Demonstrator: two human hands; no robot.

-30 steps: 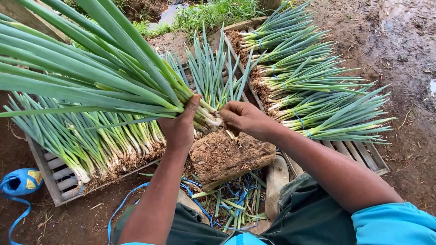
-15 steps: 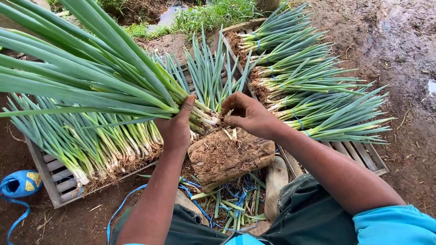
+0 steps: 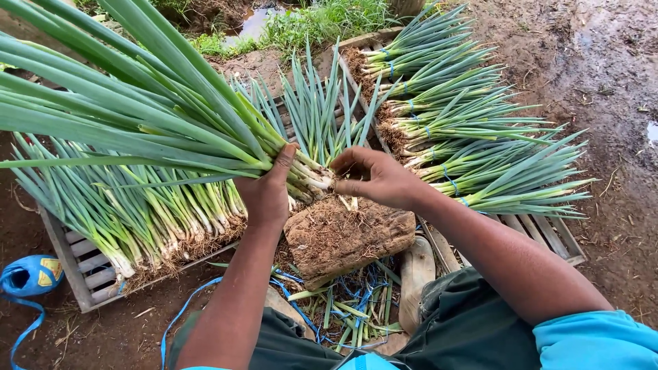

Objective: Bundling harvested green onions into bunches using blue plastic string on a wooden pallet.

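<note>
My left hand (image 3: 266, 193) grips a thick bunch of green onions (image 3: 157, 130) near its white base, the long leaves fanning up to the left. My right hand (image 3: 373, 179) pinches at the root ends of that bunch with its fingertips. Both hands hover over a soil-covered wooden block (image 3: 349, 236) littered with root trimmings.
A wooden slatted pallet (image 3: 75, 264) on the left carries loose green onions with roots (image 3: 137, 219). Another pallet (image 3: 548, 236) on the right holds tied bundles (image 3: 466, 123). Blue string and cut scraps (image 3: 343, 308) lie by my knees. A blue spool (image 3: 27, 274) sits far left on muddy ground.
My right hand has shifted slightly, its fingers working at the root ends. The bunch has stayed in my left hand, tilted a little.
</note>
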